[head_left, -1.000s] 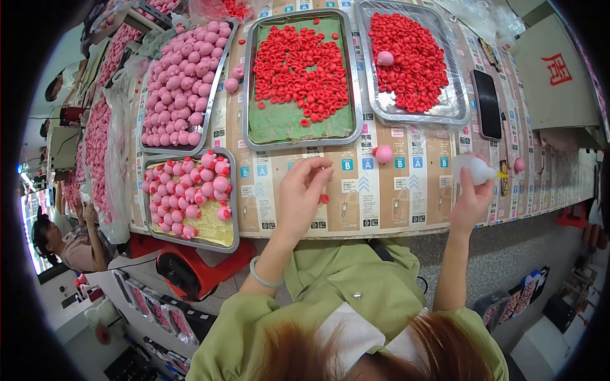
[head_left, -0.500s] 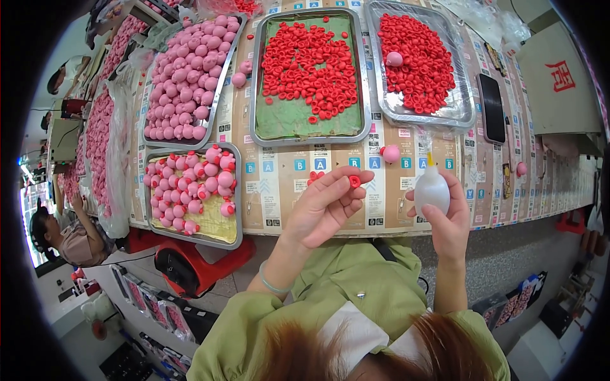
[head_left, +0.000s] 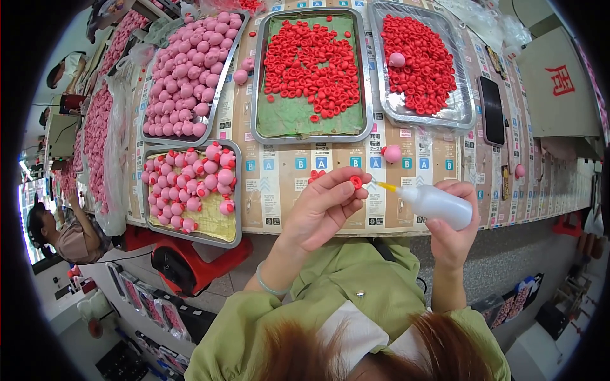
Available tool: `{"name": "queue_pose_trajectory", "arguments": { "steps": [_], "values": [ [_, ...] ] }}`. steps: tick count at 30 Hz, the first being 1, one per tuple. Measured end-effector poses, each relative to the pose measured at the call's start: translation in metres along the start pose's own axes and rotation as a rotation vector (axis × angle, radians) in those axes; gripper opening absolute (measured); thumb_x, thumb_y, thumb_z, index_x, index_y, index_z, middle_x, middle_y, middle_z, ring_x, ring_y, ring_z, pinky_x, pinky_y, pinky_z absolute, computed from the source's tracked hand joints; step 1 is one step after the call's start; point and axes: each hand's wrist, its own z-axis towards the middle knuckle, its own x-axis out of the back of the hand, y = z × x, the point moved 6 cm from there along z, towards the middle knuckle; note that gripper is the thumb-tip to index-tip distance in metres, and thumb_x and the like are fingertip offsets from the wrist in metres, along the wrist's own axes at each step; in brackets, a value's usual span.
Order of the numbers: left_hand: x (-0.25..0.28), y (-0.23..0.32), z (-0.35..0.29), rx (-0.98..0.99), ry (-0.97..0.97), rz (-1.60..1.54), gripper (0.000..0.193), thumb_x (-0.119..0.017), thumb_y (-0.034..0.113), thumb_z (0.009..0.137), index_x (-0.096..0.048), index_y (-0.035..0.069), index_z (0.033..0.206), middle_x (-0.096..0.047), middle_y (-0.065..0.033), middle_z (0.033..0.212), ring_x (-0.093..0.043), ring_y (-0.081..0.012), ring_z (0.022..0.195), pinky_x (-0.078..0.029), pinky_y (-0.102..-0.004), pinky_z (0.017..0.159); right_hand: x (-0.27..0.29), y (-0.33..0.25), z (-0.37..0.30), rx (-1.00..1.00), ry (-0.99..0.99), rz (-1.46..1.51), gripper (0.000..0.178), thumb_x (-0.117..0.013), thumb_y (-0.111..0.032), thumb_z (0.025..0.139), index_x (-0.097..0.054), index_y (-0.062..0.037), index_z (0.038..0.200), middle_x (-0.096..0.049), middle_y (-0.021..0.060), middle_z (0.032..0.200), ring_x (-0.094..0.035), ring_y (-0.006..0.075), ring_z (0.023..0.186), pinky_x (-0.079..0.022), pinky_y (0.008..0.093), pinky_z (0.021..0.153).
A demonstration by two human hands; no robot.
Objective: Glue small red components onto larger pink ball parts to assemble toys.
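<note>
Between thumb and fingers, my left hand (head_left: 330, 206) pinches a small red ring-shaped piece (head_left: 356, 182), its hollow side showing. My right hand (head_left: 454, 232) is wrapped round a white squeeze bottle (head_left: 441, 206) that lies tilted nearly level. The bottle's yellow nozzle (head_left: 387, 187) points left, its thin tip close to the red piece; whether they touch I cannot tell. A few loose red pieces (head_left: 316, 175) lie on the table just beyond my left hand. A pink ball with a red part (head_left: 392, 153) rests beyond the nozzle.
Two metal trays hold red pieces: one green-lined (head_left: 311, 124), one plastic-covered (head_left: 467, 114). At left stand a tray of pink balls (head_left: 216, 95) and a yellow-lined tray (head_left: 238, 219) of balls with red parts. A black phone (head_left: 492, 111) lies at right. Another person (head_left: 76, 235) sits far left.
My right hand has tipped the squeeze bottle from upright to nearly level, bringing its nozzle left to the red piece. My left hand has stayed almost still.
</note>
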Motion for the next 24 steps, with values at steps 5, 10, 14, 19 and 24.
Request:
{"name": "queue_pose_trajectory", "arguments": {
  "steps": [5,10,14,19,24],
  "values": [
    [0.002,-0.003,0.001,0.038,-0.003,-0.059,0.023,-0.051,0.007,0.082,-0.049,0.002,0.104,-0.055,-0.0093,0.093,-0.056,-0.014,0.078,-0.047,-0.0254,0.07,-0.008,-0.019,-0.001,0.268,-0.019,-0.126,0.046,-0.075,-0.01,0.059,-0.045,-0.0024,0.093,-0.049,0.0091,0.089,-0.051,0.0179,0.081,-0.042,0.028,0.072],
    [0.003,-0.005,0.0,0.04,-0.005,-0.044,0.023,-0.05,0.01,0.083,-0.049,0.001,0.104,-0.055,-0.0074,0.09,-0.056,-0.0135,0.077,-0.046,-0.0254,0.069,-0.012,-0.023,-0.003,0.319,-0.037,-0.298,0.046,-0.076,-0.013,0.058,-0.048,-0.0021,0.092,-0.051,0.0094,0.086,-0.051,0.017,0.08,-0.042,0.0273,0.07],
    [0.003,-0.006,0.001,0.053,0.006,-0.029,0.023,-0.05,0.012,0.083,-0.049,0.001,0.104,-0.056,-0.0063,0.087,-0.056,-0.0128,0.076,-0.046,-0.0253,0.07,-0.014,-0.021,-0.003,0.331,-0.044,-0.349,0.044,-0.076,-0.013,0.058,-0.049,-0.0022,0.091,-0.052,0.0091,0.086,-0.051,0.0166,0.079,-0.042,0.0264,0.068],
    [0.002,-0.005,0.0,0.054,0.009,-0.025,0.023,-0.05,0.012,0.083,-0.049,0.001,0.103,-0.056,-0.0063,0.087,-0.056,-0.0128,0.076,-0.046,-0.0254,0.07,-0.017,-0.021,-0.002,0.351,-0.05,-0.378,0.044,-0.076,-0.01,0.058,-0.049,-0.0025,0.091,-0.053,0.0096,0.086,-0.052,0.0167,0.077,-0.042,0.0261,0.067],
    [0.005,-0.004,0.0,0.027,0.019,-0.031,0.021,-0.05,0.011,0.083,-0.05,0.001,0.102,-0.056,-0.0074,0.089,-0.055,-0.0124,0.077,-0.046,-0.0251,0.071,-0.018,-0.025,-0.003,0.382,-0.051,-0.415,0.043,-0.076,-0.008,0.057,-0.05,-0.0025,0.091,-0.054,0.0102,0.084,-0.053,0.0169,0.076,-0.043,0.0257,0.065]
  ]
}}
